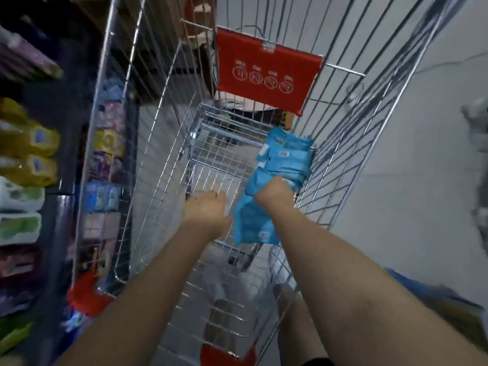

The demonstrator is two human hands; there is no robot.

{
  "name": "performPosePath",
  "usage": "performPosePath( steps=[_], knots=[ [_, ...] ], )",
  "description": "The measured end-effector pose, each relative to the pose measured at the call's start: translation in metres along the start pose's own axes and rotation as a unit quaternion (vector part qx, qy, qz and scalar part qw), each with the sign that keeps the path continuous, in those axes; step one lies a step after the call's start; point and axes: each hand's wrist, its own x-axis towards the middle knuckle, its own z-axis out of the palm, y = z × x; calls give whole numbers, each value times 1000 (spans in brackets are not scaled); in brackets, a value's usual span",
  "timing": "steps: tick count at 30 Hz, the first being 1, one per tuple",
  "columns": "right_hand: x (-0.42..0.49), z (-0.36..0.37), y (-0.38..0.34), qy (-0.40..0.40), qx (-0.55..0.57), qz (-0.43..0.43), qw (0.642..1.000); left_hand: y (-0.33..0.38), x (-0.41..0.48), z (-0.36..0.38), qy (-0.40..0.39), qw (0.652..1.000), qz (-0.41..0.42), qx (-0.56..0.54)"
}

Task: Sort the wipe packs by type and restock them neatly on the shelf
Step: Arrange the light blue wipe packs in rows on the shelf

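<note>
The task is judged to be at an early or middle stage: stock is being taken from the trolley (163,143), and no pack is being set on the shelf (66,196) at this moment. A small bundle of blue wipe packs (287,157) is seen low in the wire basket, against its right-hand wall, with one pack hanging lower and tilted towards the near end. All the packs in view there are of the one blue kind, so the sorting by type cannot be checked. The rest of the basket floor is seen through the mesh, and no other packs can be made out on it.

The right hand (274,191) is laid over the middle of the bundle. Its fingers are hidden beneath it, but its grip is judged to be clamped on the packs. The left hand (206,210) is held just beside the left edge of the lower pack, knuckles up. Whether its grip is apart or closed on the pack cannot be told. What is left, by this reading, is the lifting out, the carrying across and the neat placing.

No surface is in view. The shelf stands at the far left, blurred, already stocked with yellow packs (31,143) and green-and-white packs (21,196). A red flap (266,75) hangs at the trolley's far end, and a pale grey floor (396,180) is seen to the right.
</note>
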Motion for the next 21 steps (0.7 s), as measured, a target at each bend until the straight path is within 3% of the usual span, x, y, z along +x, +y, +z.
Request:
performPosePath(
  steps=[4, 9, 13, 17, 21],
  knots=[
    [39, 31, 3, 35, -56, -27, 997, -5, 47, 37, 3, 999, 39, 0],
    [59, 49, 16, 99, -211, -79, 969, -10, 81, 66, -2, 996, 83, -8],
    [62, 42, 23, 104, -250, -91, 958, -9, 105, 84, -13, 989, 143, -33],
    [57, 31, 18, 88, -101, -76, 988, 18, 127, 107, -23, 965, 257, -41],
    [49, 12, 11, 122, 14, -46, 991, 43, 142, 119, -15, 964, 264, -27]
  ],
)
